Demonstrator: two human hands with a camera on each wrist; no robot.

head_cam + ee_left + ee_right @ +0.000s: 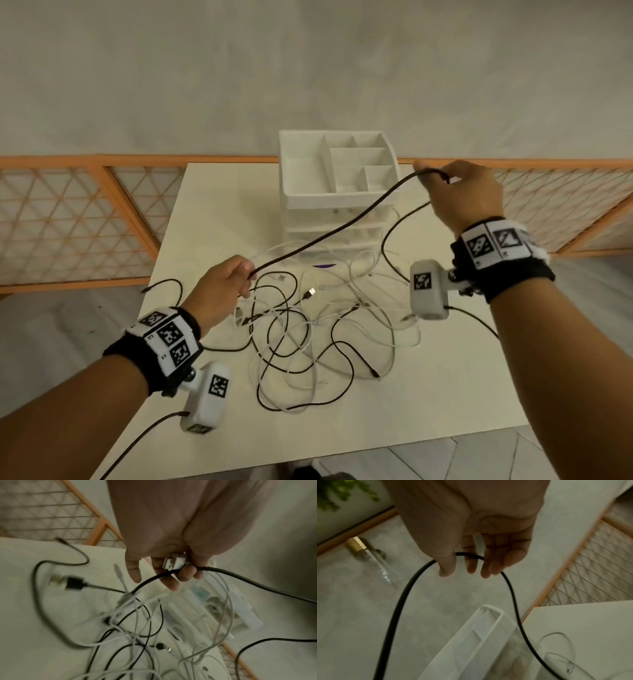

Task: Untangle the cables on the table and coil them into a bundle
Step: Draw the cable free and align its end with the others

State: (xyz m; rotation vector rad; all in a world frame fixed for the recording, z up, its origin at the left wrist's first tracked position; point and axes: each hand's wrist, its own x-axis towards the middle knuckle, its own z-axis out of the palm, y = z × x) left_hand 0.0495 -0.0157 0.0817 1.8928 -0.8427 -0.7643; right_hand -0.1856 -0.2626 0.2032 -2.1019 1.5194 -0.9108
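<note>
both hands hold one thick black cable (pixel 337 224) stretched in the air above the pale table (pixel 462 387): the left hand (pixel 222 286) has its fingers curled round the cable low near the tangle, with a white usb plug (pixel 174 561) against its palm, and the right hand (pixel 466 193) pinches it higher, beside the white plastic compartment organiser (pixel 337 171). beneath them a loose tangle of thin black and white cables (pixel 308 337) lies spread on the table in front of the organiser.
</note>
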